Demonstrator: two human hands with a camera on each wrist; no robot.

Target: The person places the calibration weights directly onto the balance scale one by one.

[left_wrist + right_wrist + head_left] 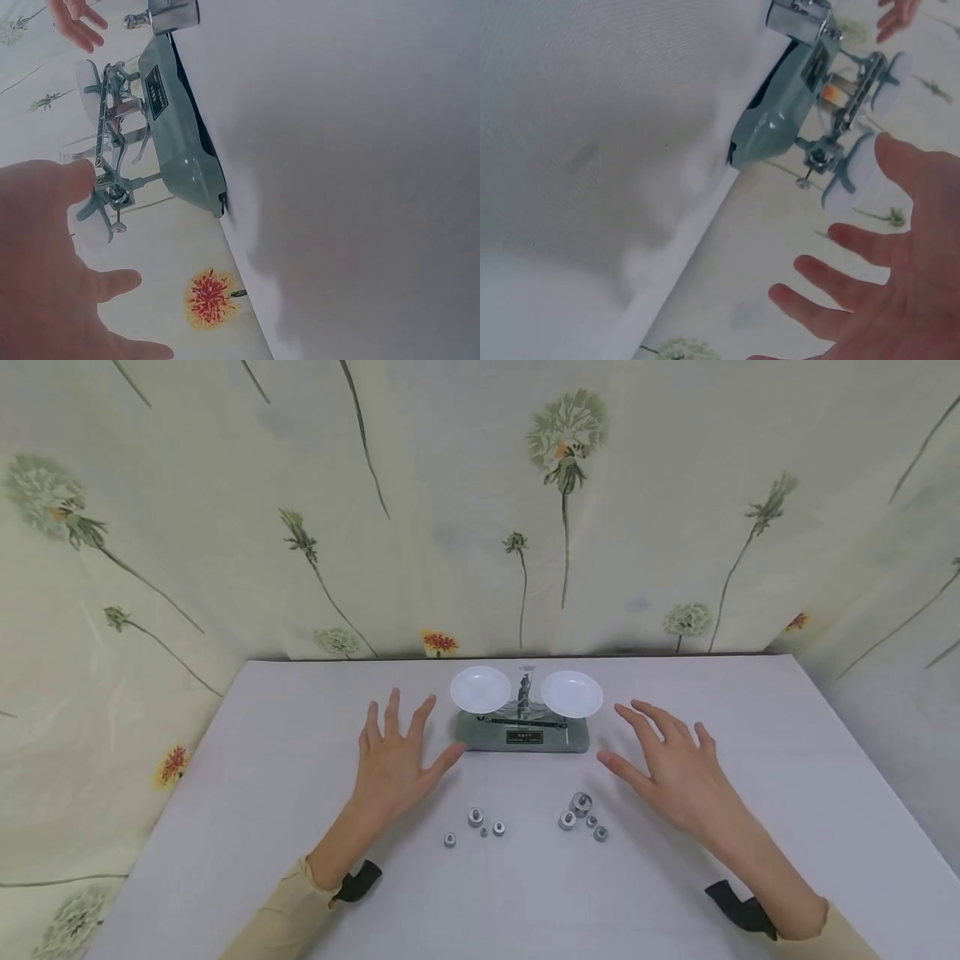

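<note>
Far on the table [262, 760], the balance [523, 737] is flanked by the left hand [392, 767] and right hand [678, 772], both spread and empty, and its pans [480, 690] could be knocked off by an inward sweep.

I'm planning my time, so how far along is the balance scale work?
Looks done: the balance scale is set out, and metal weights lie in two groups. In hand: nothing; the left hand and right hand hover beside the scale. Likely left: loading the pans, which bear no weights.
</note>
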